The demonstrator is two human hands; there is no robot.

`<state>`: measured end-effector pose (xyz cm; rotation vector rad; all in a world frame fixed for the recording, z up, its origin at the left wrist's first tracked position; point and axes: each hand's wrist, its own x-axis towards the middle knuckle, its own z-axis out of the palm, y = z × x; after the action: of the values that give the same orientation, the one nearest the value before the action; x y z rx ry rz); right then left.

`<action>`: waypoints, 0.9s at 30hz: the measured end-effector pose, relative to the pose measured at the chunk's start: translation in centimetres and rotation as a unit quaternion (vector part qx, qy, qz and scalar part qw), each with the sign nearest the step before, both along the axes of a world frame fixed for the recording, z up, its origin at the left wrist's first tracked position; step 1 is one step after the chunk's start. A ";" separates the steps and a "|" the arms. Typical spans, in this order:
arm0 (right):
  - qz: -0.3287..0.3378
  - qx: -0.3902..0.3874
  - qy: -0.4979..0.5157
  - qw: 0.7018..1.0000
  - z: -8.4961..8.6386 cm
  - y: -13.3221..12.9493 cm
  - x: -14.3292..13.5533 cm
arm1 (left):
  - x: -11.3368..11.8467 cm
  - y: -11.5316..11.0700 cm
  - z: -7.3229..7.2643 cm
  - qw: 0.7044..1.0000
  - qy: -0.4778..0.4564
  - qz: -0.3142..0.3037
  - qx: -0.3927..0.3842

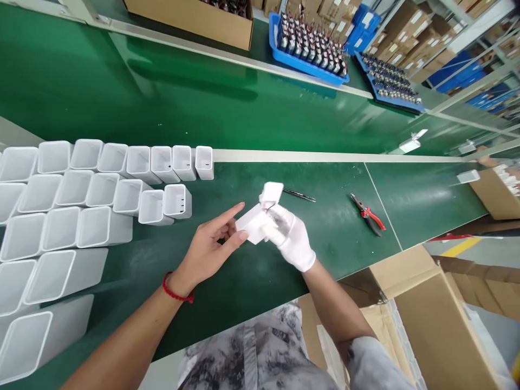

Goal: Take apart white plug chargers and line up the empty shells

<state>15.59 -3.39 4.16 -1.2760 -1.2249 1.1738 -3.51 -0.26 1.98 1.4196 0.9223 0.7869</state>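
Observation:
A small white plastic box [252, 223] is held over the green bench, with a flat white piece [272, 192] at its upper right. Thin dark strands, perhaps wires, show between the two. My right hand [290, 238], in a white glove, grips the box from the right. On the left side, my bare left hand [217, 238] has its thumb on the box's lower edge, its index finger stretched along the top and the others curled partly out of sight. Black tweezers [299, 195] lie just beyond my right hand. Further right rest red-and-black pliers [366, 214].
Several rows of open white plastic housings [95, 227] fill the bench's left side. Above the back panel, a shelf carries a cardboard box [199, 21] and blue trays [309, 70] of small parts. An open carton [439, 319] stands at the lower right. Another person's hand [487, 158] shows far right.

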 end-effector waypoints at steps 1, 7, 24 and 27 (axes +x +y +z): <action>-0.005 -0.037 0.106 0.994 0.4 0.1 0.2 | 0.0 0.0 0.0 1.000 -0.019 0.001 0.011; -0.004 -0.163 0.401 0.902 2.5 0.9 1.2 | 0.2 0.1 -0.6 0.998 0.042 0.014 0.040; 0.007 -0.199 0.399 0.895 1.6 2.5 0.4 | 0.2 0.5 -1.2 0.997 0.073 0.008 0.026; -0.002 -0.189 0.355 0.915 1.2 2.7 0.3 | 0.2 0.5 -1.2 0.997 0.073 0.012 0.026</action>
<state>15.87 -0.71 5.37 -0.9603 -0.4682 1.7279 -3.34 0.24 0.81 1.5298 1.0393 0.7356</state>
